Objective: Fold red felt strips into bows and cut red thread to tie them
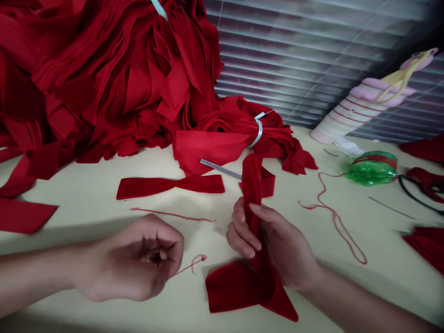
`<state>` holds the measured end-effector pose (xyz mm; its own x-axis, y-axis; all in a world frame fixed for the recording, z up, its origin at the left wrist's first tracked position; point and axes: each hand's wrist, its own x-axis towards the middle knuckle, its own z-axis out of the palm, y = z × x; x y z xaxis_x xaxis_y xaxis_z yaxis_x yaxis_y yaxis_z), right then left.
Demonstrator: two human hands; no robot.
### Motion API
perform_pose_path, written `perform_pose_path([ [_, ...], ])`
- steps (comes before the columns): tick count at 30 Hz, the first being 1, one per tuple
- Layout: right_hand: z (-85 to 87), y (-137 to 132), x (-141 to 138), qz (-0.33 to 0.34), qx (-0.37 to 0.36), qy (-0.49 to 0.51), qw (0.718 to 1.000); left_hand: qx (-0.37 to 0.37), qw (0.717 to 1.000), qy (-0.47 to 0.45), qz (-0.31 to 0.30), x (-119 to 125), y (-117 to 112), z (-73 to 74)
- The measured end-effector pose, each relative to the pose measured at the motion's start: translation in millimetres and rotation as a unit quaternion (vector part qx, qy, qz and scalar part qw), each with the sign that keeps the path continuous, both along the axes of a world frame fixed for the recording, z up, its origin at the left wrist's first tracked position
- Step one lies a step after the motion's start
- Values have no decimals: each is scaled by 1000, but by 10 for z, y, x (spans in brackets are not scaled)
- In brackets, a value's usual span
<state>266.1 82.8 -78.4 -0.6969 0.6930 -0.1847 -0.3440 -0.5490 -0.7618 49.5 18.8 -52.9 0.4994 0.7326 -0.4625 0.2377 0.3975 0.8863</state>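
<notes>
My left hand is closed, thumb and fingers pressed together. A short red thread comes out from its fingertips and ends in a small loop over the table. Fingers and thumb of my right hand wrap round a red fabric strip, which stands upright above the grip. Below that hand, the folded red fabric spreads over the tabletop. Behind my hands lies a red fabric bow, pinched at its middle. In front of the bow rests a loose red thread.
Tied bundles of red fabric strips pile up at the back left. A metal strip lies behind my right hand. At right are a green thread spool, trailing thread, scissors and a striped cylindrical pouch. Window blinds stand behind.
</notes>
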Motion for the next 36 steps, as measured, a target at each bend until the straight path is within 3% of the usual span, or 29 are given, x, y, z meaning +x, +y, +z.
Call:
perform_pose_path([
  [7, -43, 29, 28, -5, 27, -11, 1000, 10, 1000, -13, -7, -23, 10, 9],
  [11, -17, -28, 12, -7, 133, -55, 990, 7, 998, -67, -11, -70, 17, -92],
  [15, 24, -138, -36, 42, 347, -170, 922, -2, 993, -121, -5, -83, 31, -145],
  [17, 32, -182, -56, 78, 397, -219, 888, 8, 992, -125, -26, -62, 47, -97],
  [21, 21, -215, -72, 120, 412, -295, 853, 2, 993, -116, -14, -32, 78, -9],
  [26, -17, -204, -51, 138, 444, -266, 845, 2, 991, -132, -5, -75, 68, -70],
  [36, 70, -218, -91, 105, 469, -338, 809, 19, 984, -174, 21, -57, 39, -128],
])
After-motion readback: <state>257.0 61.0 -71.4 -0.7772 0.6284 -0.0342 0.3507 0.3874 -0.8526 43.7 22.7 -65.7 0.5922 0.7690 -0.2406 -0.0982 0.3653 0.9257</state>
